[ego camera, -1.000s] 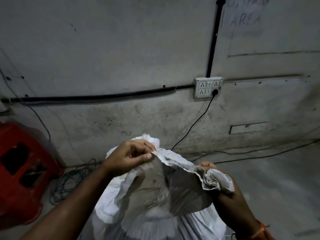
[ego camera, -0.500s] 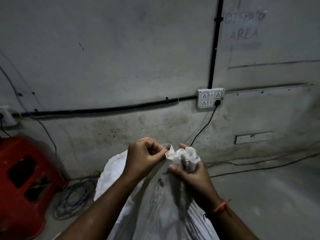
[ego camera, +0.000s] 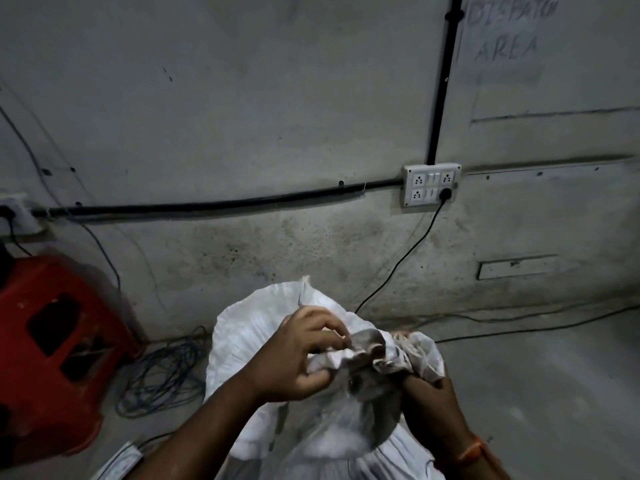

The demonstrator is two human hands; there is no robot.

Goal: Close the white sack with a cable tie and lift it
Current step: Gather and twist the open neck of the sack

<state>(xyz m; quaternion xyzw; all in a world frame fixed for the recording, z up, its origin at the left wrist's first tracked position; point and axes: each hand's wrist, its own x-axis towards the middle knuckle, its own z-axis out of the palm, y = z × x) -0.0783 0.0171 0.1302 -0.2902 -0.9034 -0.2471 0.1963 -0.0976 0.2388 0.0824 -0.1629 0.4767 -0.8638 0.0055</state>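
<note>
Both hands hold the gathered mouth of the white woven plastic sack: the left hand pinches the bunched fabric from its side, the right hand has its grip wrapped round the neck below the ruffled top. Sack stands on the grey concrete floor, near a red plastic stool and coiled blue cable.
</note>
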